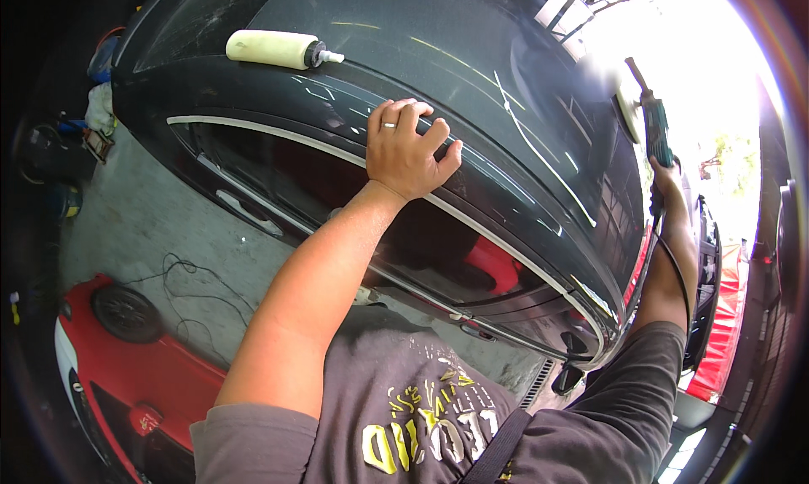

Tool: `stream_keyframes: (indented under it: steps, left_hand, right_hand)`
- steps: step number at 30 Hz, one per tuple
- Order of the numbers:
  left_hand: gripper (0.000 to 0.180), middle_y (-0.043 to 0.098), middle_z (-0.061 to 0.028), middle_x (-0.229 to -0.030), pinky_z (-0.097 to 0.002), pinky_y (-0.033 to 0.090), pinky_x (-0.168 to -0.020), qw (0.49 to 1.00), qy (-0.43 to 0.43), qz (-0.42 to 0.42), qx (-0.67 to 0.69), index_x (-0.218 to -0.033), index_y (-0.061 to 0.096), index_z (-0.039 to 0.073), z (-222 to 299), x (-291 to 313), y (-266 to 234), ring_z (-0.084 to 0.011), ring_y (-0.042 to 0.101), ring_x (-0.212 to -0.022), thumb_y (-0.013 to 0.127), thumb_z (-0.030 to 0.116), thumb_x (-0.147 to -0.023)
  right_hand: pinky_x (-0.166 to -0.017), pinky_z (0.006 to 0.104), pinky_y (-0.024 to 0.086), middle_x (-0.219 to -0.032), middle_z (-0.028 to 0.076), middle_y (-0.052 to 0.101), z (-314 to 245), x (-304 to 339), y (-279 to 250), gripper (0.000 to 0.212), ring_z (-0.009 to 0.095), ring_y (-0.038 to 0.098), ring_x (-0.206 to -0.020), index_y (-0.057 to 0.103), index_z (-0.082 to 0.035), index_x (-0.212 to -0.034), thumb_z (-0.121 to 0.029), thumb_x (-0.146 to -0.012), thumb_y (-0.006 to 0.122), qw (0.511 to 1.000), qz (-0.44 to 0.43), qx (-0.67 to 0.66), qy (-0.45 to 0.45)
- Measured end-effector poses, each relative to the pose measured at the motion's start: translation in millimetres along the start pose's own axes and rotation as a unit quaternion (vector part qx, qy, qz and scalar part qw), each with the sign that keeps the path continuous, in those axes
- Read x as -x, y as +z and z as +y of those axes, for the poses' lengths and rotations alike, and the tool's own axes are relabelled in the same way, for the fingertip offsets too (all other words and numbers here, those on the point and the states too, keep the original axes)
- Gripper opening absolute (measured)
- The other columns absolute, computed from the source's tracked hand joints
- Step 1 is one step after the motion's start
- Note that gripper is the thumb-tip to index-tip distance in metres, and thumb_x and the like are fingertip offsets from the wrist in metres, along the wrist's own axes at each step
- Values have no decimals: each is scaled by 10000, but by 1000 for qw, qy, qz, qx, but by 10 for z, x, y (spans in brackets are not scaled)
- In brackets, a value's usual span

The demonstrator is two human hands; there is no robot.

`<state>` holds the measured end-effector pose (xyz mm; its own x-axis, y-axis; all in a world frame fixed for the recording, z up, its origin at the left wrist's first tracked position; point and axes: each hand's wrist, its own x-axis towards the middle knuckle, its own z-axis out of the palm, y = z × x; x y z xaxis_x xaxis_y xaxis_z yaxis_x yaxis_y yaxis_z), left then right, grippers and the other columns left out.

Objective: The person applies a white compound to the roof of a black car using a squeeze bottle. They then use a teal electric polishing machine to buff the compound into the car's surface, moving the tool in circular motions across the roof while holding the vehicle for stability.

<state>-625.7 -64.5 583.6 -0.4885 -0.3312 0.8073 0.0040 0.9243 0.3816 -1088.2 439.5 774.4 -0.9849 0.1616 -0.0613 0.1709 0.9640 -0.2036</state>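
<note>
My left hand, with a ring on one finger, rests on the roof edge of a dark grey car just above its side windows. Its fingers are bent and apart, and nothing is in it. Out at the far right, my right hand is closed around a green and black power polisher. The polisher's round pad is partly seen against the car's far-right end, blurred by glare. A pale yellow squeeze bottle with a black cap and white nozzle lies on its side on the roof, left of my left hand.
The polisher's black cord hangs along my right arm. Pale streaks mark the roof. Behind me on the left stands a red car, with a thin cable looped on the grey floor. A red cover is at the right.
</note>
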Motion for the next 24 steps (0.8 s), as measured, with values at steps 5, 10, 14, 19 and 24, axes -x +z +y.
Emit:
stream_keyframes:
  steps: [5,10,14,19,24]
  left_hand:
    - [277,621,-61,-1199,-522,439,-1077,1000,3,-8,5,-1020,729,182,17,9,18,-315,587,-1197,818,368,-835]
    - [290,624,-43,-1211,-528,440,-1067,1000,3,-6,-12,-1029,739,182,-9,52,19,-314,593,-1206,830,367,-825]
    - [274,632,-41,-1202,-523,447,-1052,1000,14,1,-12,-1025,739,179,8,26,2,-309,602,-1189,831,340,-824]
    - [228,641,-41,-1178,-514,452,-1052,999,22,16,-28,-996,743,175,-3,6,49,-310,603,-1174,815,331,-846]
    - [228,637,-44,-1190,-529,435,-1077,998,9,-8,-59,-997,728,177,-66,43,85,-313,596,-1178,776,381,-906]
  right_hand:
    - [-482,435,543,-794,152,667,-682,267,274,1002,244,668,-576,343,42,-1602,-574,-957,801,991,81,24,-103]
    - [-435,412,518,-705,112,642,-1387,1373,343,949,217,633,-513,295,-94,-1705,-491,-1000,790,983,55,-29,-172]
    - [-493,436,563,-913,224,746,-1288,1953,279,953,255,682,-554,308,-103,-1711,-485,-984,793,984,39,-14,-173]
    - [-661,440,622,-1040,198,791,-400,2411,164,854,300,726,-618,414,-113,-1666,-475,-992,792,980,93,78,-155]
    - [-677,441,619,-927,167,781,478,3105,15,922,269,739,-657,349,-107,-1700,-426,-976,821,998,63,17,-24]
